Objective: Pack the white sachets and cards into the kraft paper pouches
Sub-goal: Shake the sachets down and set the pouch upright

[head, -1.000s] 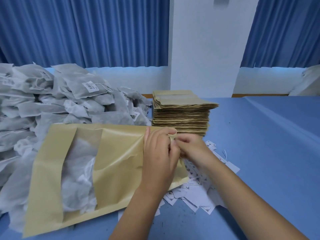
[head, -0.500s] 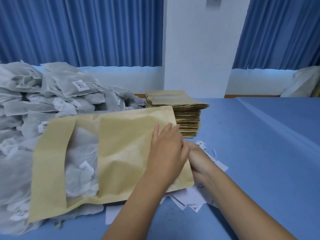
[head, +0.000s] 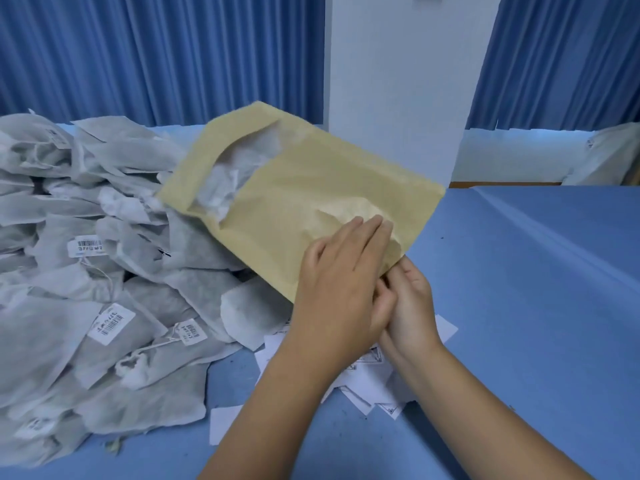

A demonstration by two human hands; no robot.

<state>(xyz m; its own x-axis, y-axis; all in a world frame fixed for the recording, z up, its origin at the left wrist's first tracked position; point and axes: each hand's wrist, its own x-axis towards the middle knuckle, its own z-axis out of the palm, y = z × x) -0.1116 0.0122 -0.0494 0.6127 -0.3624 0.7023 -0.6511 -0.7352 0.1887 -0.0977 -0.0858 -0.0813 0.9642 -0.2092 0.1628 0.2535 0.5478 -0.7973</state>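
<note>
A kraft paper pouch (head: pixel 298 188) with a clear window showing a white sachet inside is lifted off the table and tilted, its far end raised toward the pillar. My left hand (head: pixel 341 282) lies flat with straight fingers on the pouch's near end. My right hand (head: pixel 410 303) is under that same corner, fingers curled up against the pouch edge. A big heap of white sachets (head: pixel 86 271) with barcode tags fills the left. Small white cards (head: pixel 367 375) lie scattered on the blue table beneath my hands.
The blue table (head: pixel 536 306) stretches to the right. A white pillar (head: pixel 398 81) stands behind the pouch, with blue curtains (head: pixel 156 53) on both sides. A pale bag (head: pixel 609 154) sits at the far right edge. The stack of kraft pouches is hidden behind the lifted pouch.
The filled pouch has risen from lying on the sachet heap and swung up to the right. Both hands stayed at its near end, and the view has shifted left.
</note>
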